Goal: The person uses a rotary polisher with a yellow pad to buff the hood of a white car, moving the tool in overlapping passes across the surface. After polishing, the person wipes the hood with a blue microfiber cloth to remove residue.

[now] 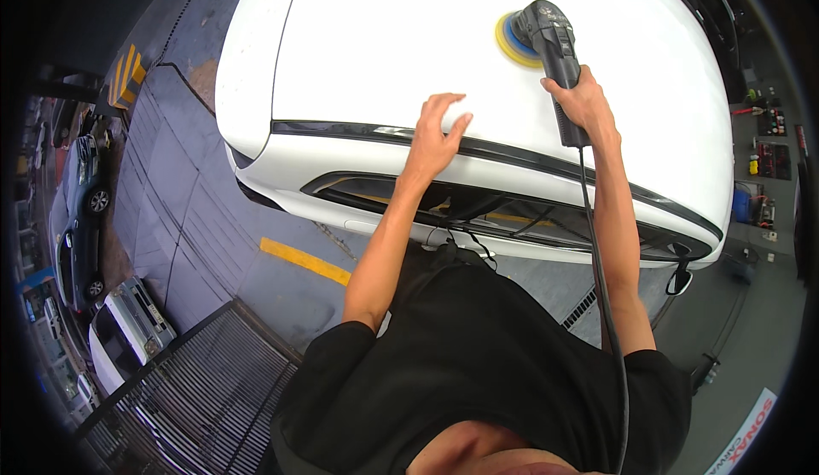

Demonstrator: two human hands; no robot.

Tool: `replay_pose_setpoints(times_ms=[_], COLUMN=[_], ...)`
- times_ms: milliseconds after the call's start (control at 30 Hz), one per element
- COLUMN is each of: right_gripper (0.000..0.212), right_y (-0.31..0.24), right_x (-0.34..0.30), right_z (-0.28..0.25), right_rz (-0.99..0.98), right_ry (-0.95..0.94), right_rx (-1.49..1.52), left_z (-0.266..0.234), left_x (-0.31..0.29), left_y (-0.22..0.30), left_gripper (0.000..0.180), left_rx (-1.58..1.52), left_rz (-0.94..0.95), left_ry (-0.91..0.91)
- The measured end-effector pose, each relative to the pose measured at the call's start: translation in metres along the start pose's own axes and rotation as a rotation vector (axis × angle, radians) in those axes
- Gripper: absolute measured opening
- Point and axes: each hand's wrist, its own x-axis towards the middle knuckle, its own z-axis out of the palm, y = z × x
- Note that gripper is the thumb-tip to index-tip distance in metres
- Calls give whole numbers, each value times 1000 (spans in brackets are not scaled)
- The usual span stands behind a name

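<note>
Step in hand looked like buffing: polisher [556, 35] sat on the white car roof [384, 48], yellow pad [506, 46] toward the surface; couldn't tell if spinning. Right hand [583, 104] gripped its handle, arm [616, 210] stretched forward, cord [596, 262] running back alongside. Left hand [438, 140] was empty, fingers loosely curled near the black roof strip [520, 152], contact unclear. Next pass seemed to call for a flat pad, maybe two-handed steadying.

Black polisher [560, 44] with yellow-and-blue disc [511, 41], white car roof [384, 40], black trim [529, 157], black shirt [478, 347], yellow-and-black striped block [128, 75].
</note>
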Motion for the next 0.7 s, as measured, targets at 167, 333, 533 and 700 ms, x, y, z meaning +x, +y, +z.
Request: replay_pose_setpoints(times_ms=[167, 333, 533, 700], right_gripper=[70, 66, 72, 77], right_y=[-30, -82, -153, -213], right_x=[-36, -54, -59, -62], right_z=[23, 56, 96, 135], right_rz=[-74, -200, -378, -497], right_ry=[-28, -110, -285, -426], right_rx=[23, 75, 60, 88], left_z=[-10, -23, -94, -176], left_x=[60, 122, 136, 119], left_y=[28, 13, -45, -79], left_gripper=[46, 47, 27, 18], left_rx=[12, 49, 102, 73], left_rz=[136, 189, 219, 73], left_ry=[170, 196, 296, 396])
